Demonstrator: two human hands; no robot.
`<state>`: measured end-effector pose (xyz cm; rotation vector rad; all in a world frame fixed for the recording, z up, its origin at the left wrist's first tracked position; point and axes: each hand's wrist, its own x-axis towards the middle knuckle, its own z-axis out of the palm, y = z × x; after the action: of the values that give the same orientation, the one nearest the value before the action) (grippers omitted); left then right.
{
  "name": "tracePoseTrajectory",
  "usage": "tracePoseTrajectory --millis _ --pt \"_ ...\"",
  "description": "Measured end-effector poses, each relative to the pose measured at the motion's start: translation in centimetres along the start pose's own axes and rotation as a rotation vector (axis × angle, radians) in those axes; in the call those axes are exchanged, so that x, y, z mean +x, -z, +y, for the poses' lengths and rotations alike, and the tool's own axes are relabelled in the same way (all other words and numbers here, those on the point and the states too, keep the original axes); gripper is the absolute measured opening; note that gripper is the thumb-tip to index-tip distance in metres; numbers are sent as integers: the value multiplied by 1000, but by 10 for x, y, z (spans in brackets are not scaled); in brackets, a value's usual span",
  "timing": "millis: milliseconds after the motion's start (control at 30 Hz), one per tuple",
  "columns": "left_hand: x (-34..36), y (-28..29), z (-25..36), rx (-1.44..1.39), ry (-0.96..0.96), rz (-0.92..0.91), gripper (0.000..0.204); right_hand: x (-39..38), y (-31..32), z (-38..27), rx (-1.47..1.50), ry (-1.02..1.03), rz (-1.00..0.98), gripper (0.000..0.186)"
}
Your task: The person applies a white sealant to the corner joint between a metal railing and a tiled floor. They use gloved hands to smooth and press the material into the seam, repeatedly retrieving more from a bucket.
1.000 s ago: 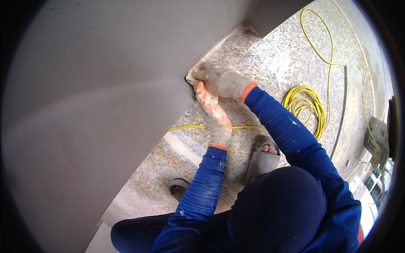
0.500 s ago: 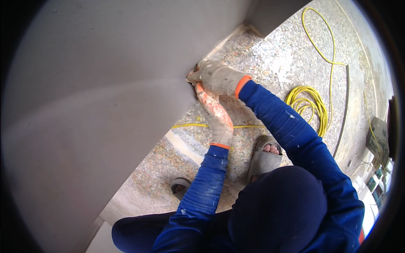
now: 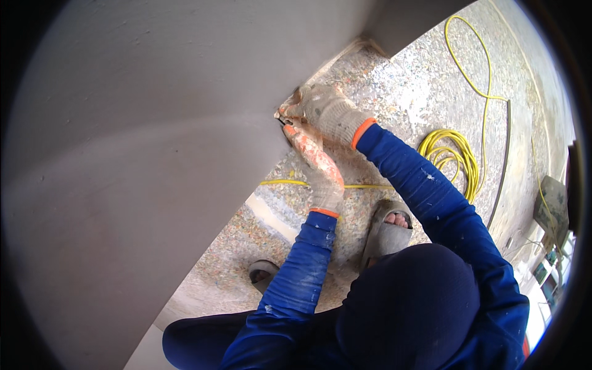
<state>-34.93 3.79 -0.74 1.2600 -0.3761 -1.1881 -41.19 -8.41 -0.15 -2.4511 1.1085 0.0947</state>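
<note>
My left hand (image 3: 317, 160), in a knit glove with a worn, white-smeared orange coating, reaches up to the foot of the grey wall (image 3: 154, 160). Just beyond it my right hand (image 3: 327, 111), back of its dusty beige glove showing, bends its fingers in toward the same edge. Between the two sets of closed fingertips a thin dark sliver (image 3: 282, 121) shows against the wall. Its kind is too small to tell, and the gloves hide the rest. Both hands are close together, low down where wall meets floor.
A yellow cable (image 3: 453, 157) lies coiled on the speckled floor (image 3: 382, 92), with one strand running behind my left wrist. A darker corner piece (image 3: 401, 24) juts out at the far end of the wall. My sandalled foot (image 3: 390, 228) stands below my right forearm.
My right hand has shifted slightly right and its fingers have drawn back from the wall edge, exposing the dark sliver. My left hand stays nearly in place.
</note>
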Motion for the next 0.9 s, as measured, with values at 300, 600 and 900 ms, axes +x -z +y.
tracePoseTrajectory --millis 300,600,900 --pt "4 -3 3 -53 73 60 75 -21 31 1 127 115 38 39" --pt "2 9 -8 69 78 44 76 3 26 -15 -286 33 -291 68" --pt "8 7 -7 -57 75 24 77 -23 55 -7 -355 -109 -313 61"
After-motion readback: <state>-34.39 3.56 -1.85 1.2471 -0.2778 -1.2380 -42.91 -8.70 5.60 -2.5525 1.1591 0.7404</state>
